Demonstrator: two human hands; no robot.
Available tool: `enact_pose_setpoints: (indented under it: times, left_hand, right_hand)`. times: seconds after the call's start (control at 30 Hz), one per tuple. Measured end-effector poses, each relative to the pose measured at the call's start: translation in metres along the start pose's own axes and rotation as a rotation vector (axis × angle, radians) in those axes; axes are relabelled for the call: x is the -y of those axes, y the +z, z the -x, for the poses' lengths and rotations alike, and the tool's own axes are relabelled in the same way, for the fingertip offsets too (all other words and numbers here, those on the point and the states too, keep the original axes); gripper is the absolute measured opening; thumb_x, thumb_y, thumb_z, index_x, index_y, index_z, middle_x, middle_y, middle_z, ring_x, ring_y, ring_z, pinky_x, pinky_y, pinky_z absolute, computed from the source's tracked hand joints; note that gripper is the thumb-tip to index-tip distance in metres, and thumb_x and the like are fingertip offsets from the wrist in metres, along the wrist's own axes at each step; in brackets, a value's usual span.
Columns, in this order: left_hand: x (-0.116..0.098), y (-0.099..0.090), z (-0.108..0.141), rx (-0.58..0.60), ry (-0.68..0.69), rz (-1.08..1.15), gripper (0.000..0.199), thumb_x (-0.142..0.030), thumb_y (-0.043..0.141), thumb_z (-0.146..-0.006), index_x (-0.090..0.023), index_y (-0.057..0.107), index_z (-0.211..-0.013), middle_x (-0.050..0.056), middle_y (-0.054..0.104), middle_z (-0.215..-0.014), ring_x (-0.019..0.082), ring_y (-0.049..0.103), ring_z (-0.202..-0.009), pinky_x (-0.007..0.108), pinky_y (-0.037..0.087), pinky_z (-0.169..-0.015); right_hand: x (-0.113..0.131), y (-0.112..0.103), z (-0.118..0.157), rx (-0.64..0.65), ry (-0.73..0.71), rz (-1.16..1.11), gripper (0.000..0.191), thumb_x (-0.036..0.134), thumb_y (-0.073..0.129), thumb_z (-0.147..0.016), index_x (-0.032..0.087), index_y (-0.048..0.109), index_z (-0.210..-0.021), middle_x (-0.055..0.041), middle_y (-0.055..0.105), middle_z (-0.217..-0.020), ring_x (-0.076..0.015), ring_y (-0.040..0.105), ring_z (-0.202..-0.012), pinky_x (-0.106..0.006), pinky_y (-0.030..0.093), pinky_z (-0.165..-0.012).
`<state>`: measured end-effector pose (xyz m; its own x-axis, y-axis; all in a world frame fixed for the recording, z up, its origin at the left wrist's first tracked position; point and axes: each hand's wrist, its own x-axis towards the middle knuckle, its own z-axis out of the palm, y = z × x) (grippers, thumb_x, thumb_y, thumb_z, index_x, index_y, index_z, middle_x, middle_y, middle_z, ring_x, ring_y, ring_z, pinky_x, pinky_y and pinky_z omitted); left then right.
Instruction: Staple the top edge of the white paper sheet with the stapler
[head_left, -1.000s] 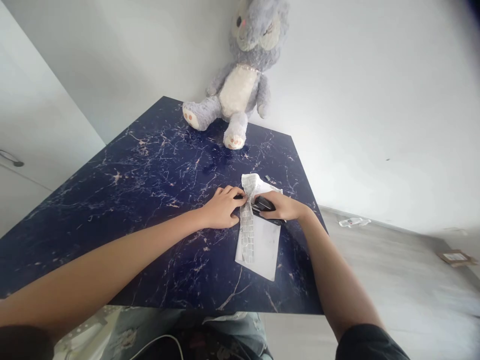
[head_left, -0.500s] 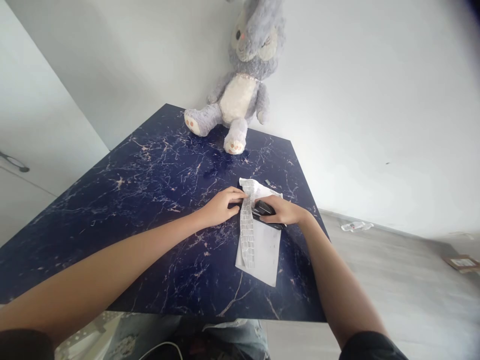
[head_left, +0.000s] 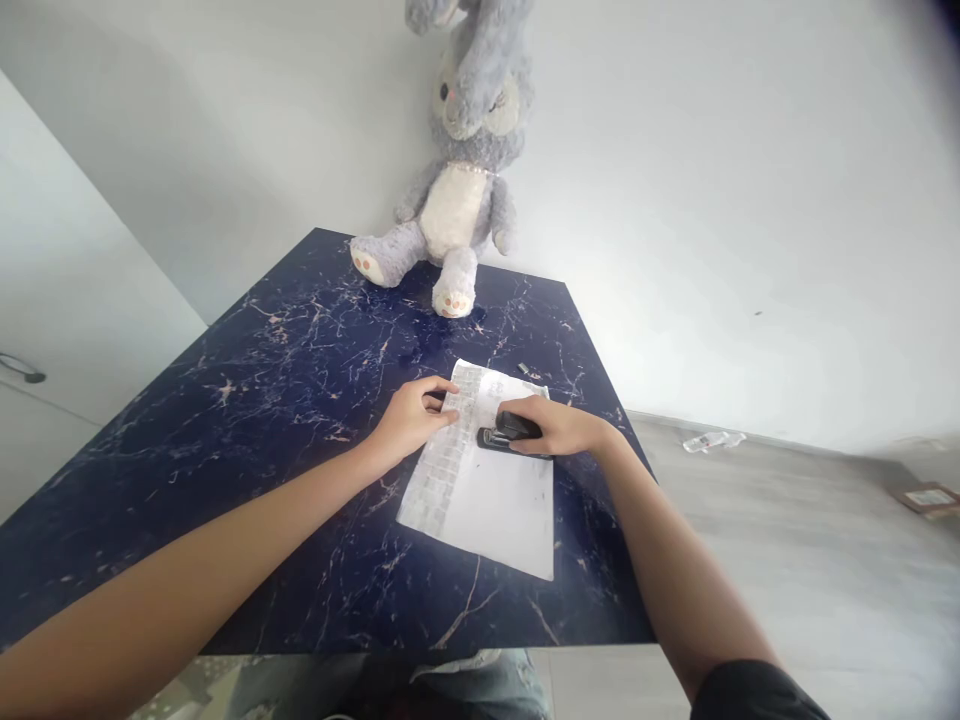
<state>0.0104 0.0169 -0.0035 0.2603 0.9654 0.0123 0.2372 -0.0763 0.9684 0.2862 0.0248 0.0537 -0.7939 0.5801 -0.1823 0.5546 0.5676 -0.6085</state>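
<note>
White paper (head_left: pixel 499 510) with a printed grid strip along its left side lies flat on the dark blue marbled table (head_left: pixel 300 400). My left hand (head_left: pixel 420 408) pinches the paper's left edge between thumb and fingers. In my right hand (head_left: pixel 551 425) is a black stapler (head_left: pixel 517 427), resting over the middle of the sheet with its front end pointing left. A small dark item (head_left: pixel 523 369) lies just beyond the paper's top edge.
A large grey and white plush toy (head_left: pixel 454 210) sits at the table's far edge against the wall. On the floor at the right are a clear plastic item (head_left: pixel 712 441) and a brown box (head_left: pixel 928 498).
The paper's left part, folded over before, now lies spread out to the left. My left hand has moved left with that edge. The stapler has shifted slightly left, and the view has tilted.
</note>
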Motion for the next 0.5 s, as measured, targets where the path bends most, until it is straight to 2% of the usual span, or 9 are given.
enact_pose_setpoints:
  times: [0.1,0.23,0.33,0.43,0.5]
  left_hand:
    - [-0.0007,-0.0062,-0.0009,0.01,-0.014,-0.087,0.03,-0.017,0.074,-0.078,-0.02,0.076,-0.108,0.003,0.074,-0.078,0.022,0.071,-0.074,0.032,0.052,-0.068]
    - [-0.0029,-0.0029,0.0028,0.01,-0.005,-0.075,0.034,-0.023,0.075,-0.08,-0.021,0.074,-0.115,0.005,0.076,-0.088,0.02,0.07,-0.072,0.033,0.054,-0.069]
    - [-0.006,-0.0006,0.005,-0.016,-0.015,0.047,0.041,-0.026,0.08,-0.079,-0.02,0.07,-0.118,0.009,0.076,-0.11,0.019,0.071,-0.078,0.034,0.057,-0.073]
    - [-0.0086,-0.0021,0.0044,0.018,-0.06,0.12,0.043,-0.024,0.083,-0.076,-0.02,0.071,-0.116,0.012,0.068,-0.134,0.018,0.072,-0.087,0.035,0.058,-0.082]
    - [-0.0083,-0.0035,0.0032,0.066,-0.077,0.127,0.039,-0.026,0.083,-0.077,-0.02,0.072,-0.113,0.01,0.069,-0.13,0.019,0.072,-0.091,0.036,0.057,-0.086]
  right_hand:
    - [0.0011,-0.0027,0.0028,0.019,-0.021,0.01,0.014,0.024,0.064,-0.091,0.019,0.063,-0.104,-0.0042,0.066,-0.095,-0.0157,0.054,-0.076,-0.029,0.04,-0.068]
    - [0.0029,-0.0033,0.0038,-0.04,-0.057,0.008,0.017,0.025,0.065,-0.091,0.019,0.066,-0.108,-0.0064,0.069,-0.1,-0.0175,0.057,-0.081,-0.031,0.043,-0.073]
    - [0.004,-0.0026,0.0032,-0.066,-0.088,-0.004,0.018,0.027,0.067,-0.092,0.02,0.068,-0.109,-0.0062,0.07,-0.101,-0.0178,0.059,-0.083,-0.031,0.045,-0.075]
    - [0.0022,-0.003,0.0029,-0.067,-0.132,-0.047,0.023,0.036,0.07,-0.093,0.02,0.07,-0.11,-0.0059,0.071,-0.102,-0.0175,0.061,-0.084,-0.03,0.046,-0.075]
    - [-0.004,-0.0039,0.0026,-0.092,-0.163,-0.102,0.029,0.045,0.07,-0.094,0.02,0.071,-0.11,-0.005,0.072,-0.102,-0.0175,0.062,-0.084,-0.03,0.046,-0.075]
